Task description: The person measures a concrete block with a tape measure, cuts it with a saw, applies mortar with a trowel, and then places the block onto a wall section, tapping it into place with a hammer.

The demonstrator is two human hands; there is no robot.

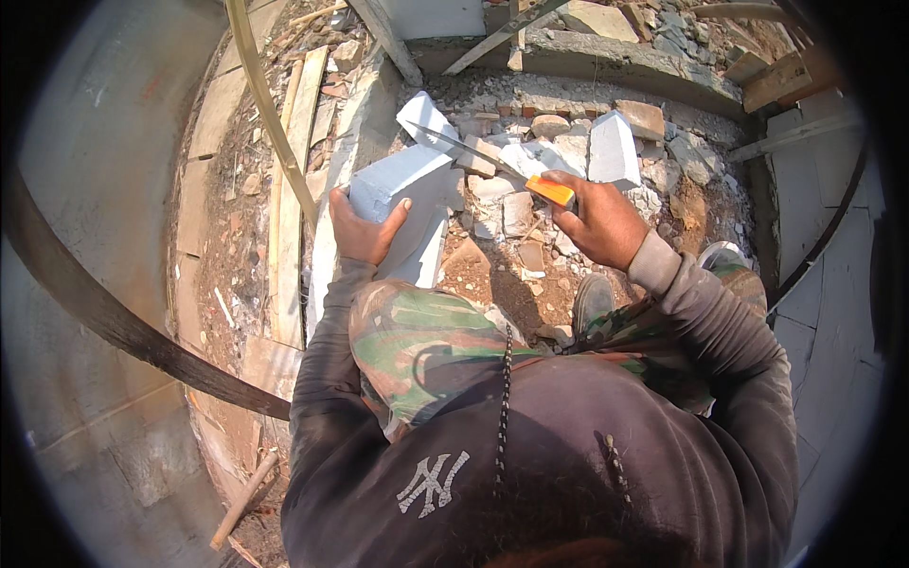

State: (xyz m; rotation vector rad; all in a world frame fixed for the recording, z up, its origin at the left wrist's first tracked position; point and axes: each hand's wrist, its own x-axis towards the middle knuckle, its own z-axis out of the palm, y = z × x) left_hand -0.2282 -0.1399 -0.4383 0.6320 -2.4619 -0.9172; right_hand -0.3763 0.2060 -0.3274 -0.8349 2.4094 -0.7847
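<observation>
— What have your hands got?
— My left hand (365, 230) grips a pale grey block (402, 185) propped on my knee. My right hand (598, 222) is closed round an orange-handled saw (492, 163), blade above the block, rubble (530, 237) beneath.

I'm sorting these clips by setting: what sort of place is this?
Most likely a building site outdoors. Broken brick and rubble cover the dirt, wooden planks lie beside it, and the left hand steadies a grey block while the right hand holds a saw.
</observation>
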